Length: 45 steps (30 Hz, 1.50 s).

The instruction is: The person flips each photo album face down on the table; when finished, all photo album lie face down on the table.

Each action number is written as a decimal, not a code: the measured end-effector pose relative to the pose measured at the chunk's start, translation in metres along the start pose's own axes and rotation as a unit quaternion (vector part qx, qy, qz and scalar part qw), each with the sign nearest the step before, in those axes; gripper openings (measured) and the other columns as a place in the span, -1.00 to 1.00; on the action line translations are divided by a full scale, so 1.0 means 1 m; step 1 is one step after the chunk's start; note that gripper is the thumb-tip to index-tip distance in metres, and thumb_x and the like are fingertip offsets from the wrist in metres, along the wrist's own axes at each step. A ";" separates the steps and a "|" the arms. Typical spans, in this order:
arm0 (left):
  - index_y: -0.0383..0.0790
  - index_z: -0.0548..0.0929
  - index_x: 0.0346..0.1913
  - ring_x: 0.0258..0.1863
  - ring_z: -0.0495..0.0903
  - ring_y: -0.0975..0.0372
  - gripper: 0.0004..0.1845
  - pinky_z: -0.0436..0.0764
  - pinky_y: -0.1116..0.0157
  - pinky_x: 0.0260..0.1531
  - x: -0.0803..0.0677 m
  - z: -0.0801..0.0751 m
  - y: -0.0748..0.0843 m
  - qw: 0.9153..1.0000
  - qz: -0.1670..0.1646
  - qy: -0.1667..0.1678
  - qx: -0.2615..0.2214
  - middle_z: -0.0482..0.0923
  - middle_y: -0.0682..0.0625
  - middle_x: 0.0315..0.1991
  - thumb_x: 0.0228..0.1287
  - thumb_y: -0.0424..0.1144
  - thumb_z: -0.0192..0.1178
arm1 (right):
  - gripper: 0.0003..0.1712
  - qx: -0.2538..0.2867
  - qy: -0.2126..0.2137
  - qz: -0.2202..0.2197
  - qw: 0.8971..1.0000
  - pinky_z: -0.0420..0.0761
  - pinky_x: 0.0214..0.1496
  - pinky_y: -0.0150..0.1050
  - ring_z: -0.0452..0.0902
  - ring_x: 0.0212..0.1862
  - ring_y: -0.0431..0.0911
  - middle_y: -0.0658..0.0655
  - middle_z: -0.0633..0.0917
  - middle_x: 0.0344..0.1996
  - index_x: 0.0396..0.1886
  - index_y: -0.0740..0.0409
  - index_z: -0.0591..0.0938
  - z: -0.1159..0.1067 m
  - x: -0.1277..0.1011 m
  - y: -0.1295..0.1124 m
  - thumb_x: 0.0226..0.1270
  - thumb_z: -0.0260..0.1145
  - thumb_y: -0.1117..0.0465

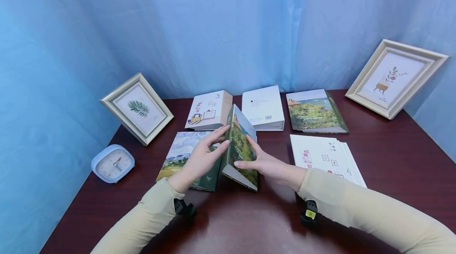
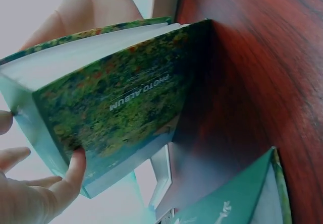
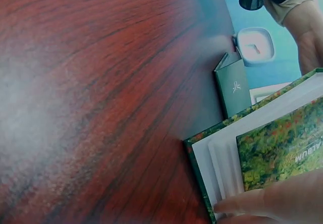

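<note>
dark wooden table (image 1: 374, 143): upright photo album (image 1: 239, 149), green floral cover, white pages; left hand (image 1: 203, 157) and right hand (image 1: 265, 163) grip it.

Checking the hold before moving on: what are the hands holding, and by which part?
Both hands, left hand and right hand, hold the green floral photo album by its two covers, tilted on the table.
</note>
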<state>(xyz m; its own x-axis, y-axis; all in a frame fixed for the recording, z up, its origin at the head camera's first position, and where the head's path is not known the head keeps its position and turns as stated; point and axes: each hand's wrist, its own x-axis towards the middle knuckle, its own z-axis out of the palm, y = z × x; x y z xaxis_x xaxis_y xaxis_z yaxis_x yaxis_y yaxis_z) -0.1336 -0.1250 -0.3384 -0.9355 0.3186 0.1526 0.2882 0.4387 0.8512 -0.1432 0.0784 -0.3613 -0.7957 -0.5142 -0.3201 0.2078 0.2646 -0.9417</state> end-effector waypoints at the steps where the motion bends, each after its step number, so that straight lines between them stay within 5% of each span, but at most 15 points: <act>1: -0.04 0.33 0.39 0.25 0.42 0.01 -0.51 0.49 -0.04 0.09 0.000 0.000 0.001 1.000 -0.002 0.002 0.001 0.14 -0.07 0.45 0.44 -0.12 0.02 | 0.19 -0.002 0.001 -0.001 1.000 -0.16 0.42 0.30 -0.49 0.50 0.16 0.19 -0.41 0.49 0.51 -0.06 -0.38 0.000 0.000 -0.001 0.24 0.31 0.00; 13: -0.04 0.43 0.33 0.26 0.40 -0.05 -0.50 0.51 -0.05 0.08 0.004 0.001 0.007 0.999 -0.038 0.021 -0.019 0.09 -0.12 0.46 0.34 -0.15 0.16 | 0.19 0.019 -0.010 0.013 1.000 -0.15 0.38 0.37 -0.38 0.50 0.21 0.22 -0.37 0.49 0.51 -0.01 -0.39 0.003 -0.001 -0.015 0.24 0.24 -0.14; 22: -0.05 0.49 0.29 0.28 0.39 -0.05 -0.50 0.55 0.01 0.04 0.006 0.003 0.010 0.998 -0.053 0.027 -0.034 0.14 -0.11 0.44 0.27 -0.20 0.24 | 0.17 0.061 -0.027 0.039 0.997 0.10 0.31 0.38 -0.07 0.45 0.28 0.31 -0.16 0.48 0.50 -0.06 -0.43 0.001 -0.010 -0.029 0.22 0.23 0.01; 32: -0.19 0.52 0.24 0.27 0.39 -0.05 -0.54 0.60 0.11 0.00 0.008 0.006 0.010 0.997 -0.042 0.020 -0.054 0.21 -0.14 0.42 0.26 -0.29 0.23 | 0.17 0.081 -0.041 0.045 0.995 0.26 0.18 0.42 -0.04 0.42 0.37 0.38 -0.12 0.45 0.47 -0.17 -0.50 -0.007 -0.016 -0.023 0.19 0.17 0.15; 37: -0.18 0.49 0.27 0.29 0.37 -0.02 -0.53 0.60 0.16 -0.01 0.007 0.009 0.010 0.996 -0.050 -0.001 -0.076 0.23 -0.12 0.40 0.29 -0.32 0.19 | 0.15 0.102 -0.046 0.031 0.993 0.30 0.16 0.41 0.07 0.38 0.38 0.43 -0.03 0.43 0.47 -0.29 -0.48 -0.013 -0.021 -0.018 0.21 0.14 0.22; 45: -0.16 0.35 0.37 0.30 0.35 0.00 -0.49 0.61 0.23 -0.03 0.010 0.016 -0.001 0.992 -0.040 -0.056 -0.110 0.12 -0.11 0.45 0.37 -0.29 0.10 | 0.14 0.076 -0.032 -0.003 0.997 0.40 0.11 0.34 -0.04 0.42 0.38 0.39 -0.25 0.46 0.46 -0.38 -0.46 -0.021 -0.029 -0.017 0.25 0.15 0.23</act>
<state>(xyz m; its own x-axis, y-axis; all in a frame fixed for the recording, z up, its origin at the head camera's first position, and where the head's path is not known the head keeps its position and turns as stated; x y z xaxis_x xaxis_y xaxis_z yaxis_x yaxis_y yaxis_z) -0.1401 -0.1087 -0.3453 -0.9214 0.3871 0.0341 0.1511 0.2761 0.9492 -0.1354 0.1066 -0.3340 -0.7598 -0.5680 -0.3166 0.2917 0.1373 -0.9466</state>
